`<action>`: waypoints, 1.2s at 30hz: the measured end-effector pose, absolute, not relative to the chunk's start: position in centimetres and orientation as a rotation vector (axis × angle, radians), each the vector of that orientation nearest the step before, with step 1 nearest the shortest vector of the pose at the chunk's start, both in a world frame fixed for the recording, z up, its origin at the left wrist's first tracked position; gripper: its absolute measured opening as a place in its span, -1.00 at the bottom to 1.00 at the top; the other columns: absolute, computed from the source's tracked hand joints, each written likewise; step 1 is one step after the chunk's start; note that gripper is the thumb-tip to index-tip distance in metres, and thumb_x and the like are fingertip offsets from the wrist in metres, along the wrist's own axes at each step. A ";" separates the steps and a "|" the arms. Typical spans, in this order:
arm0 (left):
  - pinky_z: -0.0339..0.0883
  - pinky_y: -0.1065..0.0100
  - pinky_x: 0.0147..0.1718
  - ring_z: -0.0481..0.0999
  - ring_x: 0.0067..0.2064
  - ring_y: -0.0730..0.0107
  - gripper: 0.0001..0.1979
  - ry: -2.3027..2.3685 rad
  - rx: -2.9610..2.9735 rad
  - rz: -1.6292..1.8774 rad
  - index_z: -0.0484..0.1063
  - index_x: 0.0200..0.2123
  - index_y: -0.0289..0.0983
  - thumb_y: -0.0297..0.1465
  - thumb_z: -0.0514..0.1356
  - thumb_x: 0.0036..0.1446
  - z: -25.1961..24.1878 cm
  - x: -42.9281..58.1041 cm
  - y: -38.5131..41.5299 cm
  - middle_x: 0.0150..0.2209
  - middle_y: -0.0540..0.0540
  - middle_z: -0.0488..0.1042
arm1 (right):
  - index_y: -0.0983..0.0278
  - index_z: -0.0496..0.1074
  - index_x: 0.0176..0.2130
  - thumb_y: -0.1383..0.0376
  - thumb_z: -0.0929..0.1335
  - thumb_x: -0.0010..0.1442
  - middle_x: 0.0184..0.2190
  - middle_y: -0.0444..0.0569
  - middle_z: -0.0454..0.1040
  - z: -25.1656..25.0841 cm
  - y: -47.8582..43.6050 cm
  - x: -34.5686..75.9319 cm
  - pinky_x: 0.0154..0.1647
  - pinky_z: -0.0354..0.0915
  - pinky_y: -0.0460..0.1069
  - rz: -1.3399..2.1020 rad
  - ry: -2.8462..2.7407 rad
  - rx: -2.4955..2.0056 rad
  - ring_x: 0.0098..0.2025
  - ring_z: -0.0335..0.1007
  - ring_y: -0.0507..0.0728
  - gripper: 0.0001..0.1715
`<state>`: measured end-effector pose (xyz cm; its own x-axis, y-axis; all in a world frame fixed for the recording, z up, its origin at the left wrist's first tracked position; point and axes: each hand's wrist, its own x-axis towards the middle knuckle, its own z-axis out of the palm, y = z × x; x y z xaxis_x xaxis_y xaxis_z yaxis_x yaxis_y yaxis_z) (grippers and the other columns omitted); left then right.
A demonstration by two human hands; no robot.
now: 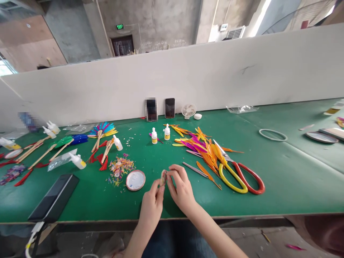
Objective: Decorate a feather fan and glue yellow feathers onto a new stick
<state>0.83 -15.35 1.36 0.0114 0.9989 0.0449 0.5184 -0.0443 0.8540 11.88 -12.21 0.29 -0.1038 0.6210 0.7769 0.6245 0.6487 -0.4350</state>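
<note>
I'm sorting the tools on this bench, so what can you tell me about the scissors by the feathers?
The scissors lie flat on the green table, to the right of both hands and untouched by them. One handle loop is yellow, the other red, apparently plastic. The metal blades are shut, or nearly so, and point up and left into the pile of orange and pink feathers, some of which overlap the blades and the yellow handle.

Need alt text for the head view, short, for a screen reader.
Over a green table, the left hand and right hand together pinch a small round piece. Nearby lie a white-filled lid, yellow and red scissors, a pile of bright feathers and two small glue bottles.
</note>
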 end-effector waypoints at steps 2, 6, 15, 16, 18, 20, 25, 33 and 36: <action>0.02 0.49 -0.63 0.17 -0.64 0.53 -0.65 1.545 1.564 0.995 0.30 -0.18 -0.33 -0.25 -0.12 0.13 1.1 0.7 -15.0 -0.68 0.10 0.15 | 0.27 0.31 -0.34 0.45 0.16 0.12 -0.31 0.06 0.33 0.4 -12.6 11.8 -0.31 0.34 -0.02 0.009 -1.862 -0.899 -0.27 0.31 0.09 -0.80; -0.02 0.49 -0.63 0.11 -0.64 0.55 -0.60 1.487 1.485 1.007 0.28 -0.18 -0.33 -0.16 -0.11 0.11 1.0 0.6 -14.7 -0.68 0.13 0.06 | 0.26 0.32 -0.36 0.44 0.18 0.12 -0.38 0.01 0.35 0.4 -12.8 12.1 -0.34 0.31 -0.03 0.114 -1.767 -0.955 -0.31 0.31 0.08 -0.83; -0.04 0.48 -0.62 0.15 -0.64 0.51 -0.63 1.555 1.626 0.881 0.30 -0.15 -0.31 -0.25 -0.14 0.13 1.5 0.9 -15.1 -0.67 0.09 0.15 | 0.27 0.34 -0.38 0.40 0.20 0.14 -0.44 -0.01 0.35 0.2 -11.6 12.1 -0.41 0.29 -0.07 0.068 -1.665 -1.104 -0.39 0.31 0.06 -0.84; -0.02 0.48 -0.61 0.17 -0.63 0.50 -0.64 1.559 1.643 0.868 0.30 -0.15 -0.30 -0.26 -0.14 0.13 1.6 1.0 -15.1 -0.67 0.08 0.17 | 0.28 0.35 -0.38 0.40 0.19 0.15 -0.45 -0.01 0.35 0.3 -11.6 12.0 -0.42 0.28 -0.08 0.051 -1.669 -1.107 -0.40 0.31 0.05 -0.83; 0.00 0.48 -0.60 0.21 -0.62 0.48 -0.65 1.566 1.675 0.845 0.30 -0.14 -0.28 -0.28 -0.14 0.13 1.7 1.0 -15.2 -0.66 0.07 0.19 | 0.29 0.35 -0.39 0.40 0.19 0.16 -0.45 -0.01 0.35 0.4 -11.7 11.9 -0.45 0.28 -0.10 0.018 -1.670 -1.125 -0.42 0.31 0.04 -0.81; 0.00 0.48 -0.60 0.22 -0.62 0.47 -0.65 1.568 1.693 0.826 0.30 -0.14 -0.28 -0.29 -0.14 0.13 1.7 1.0 -15.3 -0.66 0.06 0.21 | 0.29 0.35 -0.40 0.39 0.18 0.16 -0.46 -0.02 0.36 0.6 -11.7 11.9 -0.46 0.27 -0.10 -0.016 -1.684 -1.155 -0.43 0.31 0.04 -0.80; 0.00 0.47 -0.61 0.24 -0.62 0.46 -0.62 1.594 1.701 0.795 0.30 -0.11 -0.30 -0.28 -0.16 0.15 1.6 0.9 -15.2 -0.64 0.03 0.28 | 0.29 0.37 -0.41 0.37 0.18 0.17 -0.46 -0.01 0.39 1.3 -11.5 12.1 -0.45 0.24 -0.10 -0.102 -1.784 -1.227 -0.45 0.32 0.05 -0.77; 0.06 0.45 -0.58 0.42 -0.51 0.36 -0.63 1.771 1.850 0.486 0.26 -0.04 -0.29 -0.36 -0.18 0.18 1.9 1.2 -14.8 -0.52 -0.07 0.45 | 0.30 0.34 -0.54 0.50 0.21 0.06 -0.57 -0.03 0.35 2.7 -10.1 13.2 -0.57 0.09 -0.09 -0.113 -2.205 -1.388 -0.56 0.27 0.05 -0.77; 0.10 0.45 -0.55 0.47 -0.43 0.32 -0.64 1.825 1.922 0.333 0.25 -0.03 -0.27 -0.37 -0.18 0.19 2.2 1.4 -14.9 -0.45 -0.10 0.50 | 0.31 0.33 -0.52 0.52 0.20 0.05 -0.54 -0.06 0.35 3.3 -9.7 14.1 -0.53 0.11 -0.11 0.095 -2.316 -1.394 -0.53 0.29 0.03 -0.77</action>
